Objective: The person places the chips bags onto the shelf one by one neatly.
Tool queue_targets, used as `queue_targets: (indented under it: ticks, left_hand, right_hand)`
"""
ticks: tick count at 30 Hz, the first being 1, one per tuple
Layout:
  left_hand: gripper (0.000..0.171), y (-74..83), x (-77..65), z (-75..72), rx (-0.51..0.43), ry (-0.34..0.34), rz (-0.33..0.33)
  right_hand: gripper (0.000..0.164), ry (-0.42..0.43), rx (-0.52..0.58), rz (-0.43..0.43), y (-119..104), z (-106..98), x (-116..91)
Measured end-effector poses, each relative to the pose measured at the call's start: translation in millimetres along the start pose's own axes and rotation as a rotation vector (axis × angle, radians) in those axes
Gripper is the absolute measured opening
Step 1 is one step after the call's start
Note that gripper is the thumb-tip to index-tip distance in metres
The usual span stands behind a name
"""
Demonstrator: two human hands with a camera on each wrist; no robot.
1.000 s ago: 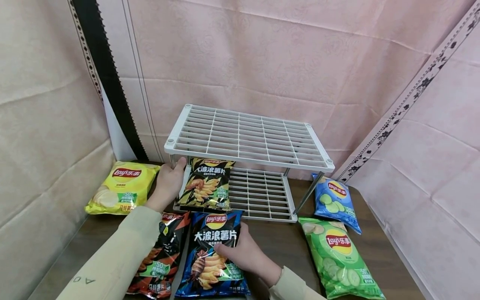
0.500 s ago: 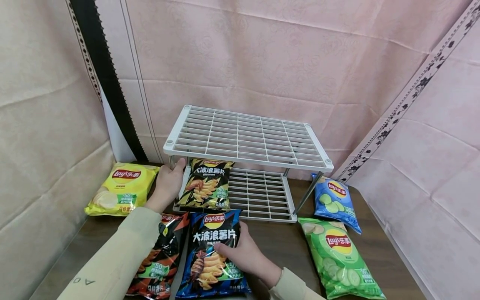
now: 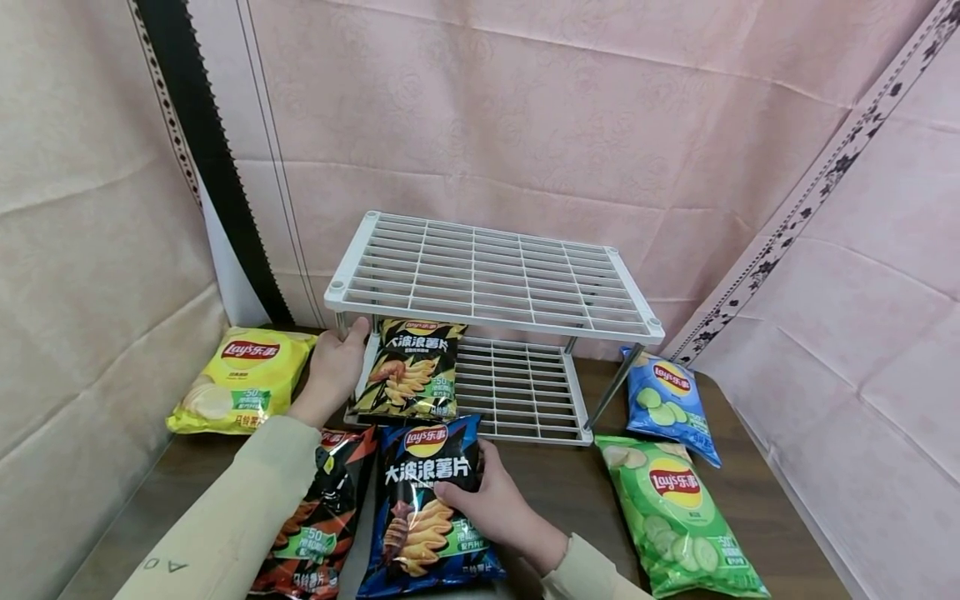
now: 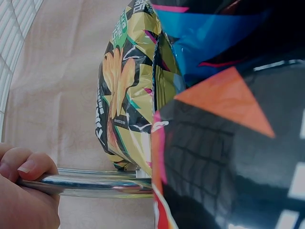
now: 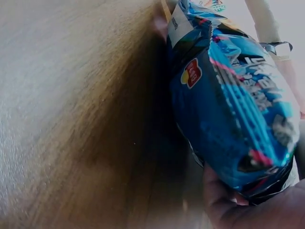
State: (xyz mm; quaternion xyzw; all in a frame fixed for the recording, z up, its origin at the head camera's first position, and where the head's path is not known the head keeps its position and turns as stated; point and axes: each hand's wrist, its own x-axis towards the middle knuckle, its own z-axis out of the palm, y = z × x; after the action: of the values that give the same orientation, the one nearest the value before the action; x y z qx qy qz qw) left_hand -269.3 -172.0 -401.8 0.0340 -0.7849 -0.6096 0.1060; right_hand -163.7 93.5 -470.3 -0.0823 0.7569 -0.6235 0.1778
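My left hand [image 3: 332,372] grips the front left metal post [image 4: 95,185] of a white two-tier rack [image 3: 487,271]; the left wrist view shows its fingers curled round the post. My right hand [image 3: 498,506] holds a blue-and-black chip bag [image 3: 420,533] by its right side, thumb on the front. In the right wrist view the bag's edge lies between thumb and fingers. On the left of the lower shelf a gold-and-black chip bag [image 3: 411,371] leans upright. An orange-and-black chip bag [image 3: 311,533] lies beside the blue-and-black one, partly behind my left sleeve.
A yellow chip bag [image 3: 243,379] lies left of the rack. To the right are a small blue chip bag [image 3: 670,404] and a green chip bag [image 3: 678,517]. The brown wooden table [image 3: 555,492] meets pink cloth walls [image 3: 510,117] behind and at the sides.
The lower part of the blue-and-black bag has shifted slightly right with my right hand, and its top has tilted a little left. My left hand stays on the post.
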Motion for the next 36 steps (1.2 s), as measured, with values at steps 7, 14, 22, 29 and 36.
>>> queue_targets:
  ticks: [7, 14, 22, 29, 36]
  left_hand:
    - [0.059, 1.2, 1.1, -1.7, -0.010, -0.020, 0.019]
    - [0.061, 1.2, 1.3, -1.9, -0.003, -0.012, 0.025]
    - [0.061, -0.1, 1.0, -2.6, 0.007, -0.006, 0.027]
    - [0.062, 0.4, -0.3, -2.1, 0.004, -0.003, 0.028]
    - [0.062, -1.6, 0.7, -1.1, -0.012, -0.010, 0.021]
  right_hand:
    - [0.088, 0.019, -0.064, -0.012, -3, -5, 0]
    - [0.092, 0.038, -0.093, 0.007, -2, -8, 0]
    - [0.094, 0.041, -0.055, 0.066, -4, -2, 0]
    - [0.101, 0.058, -0.122, 0.091, -2, 6, 0]
    - [0.106, 0.047, -0.130, 0.105, 2, 7, 0]
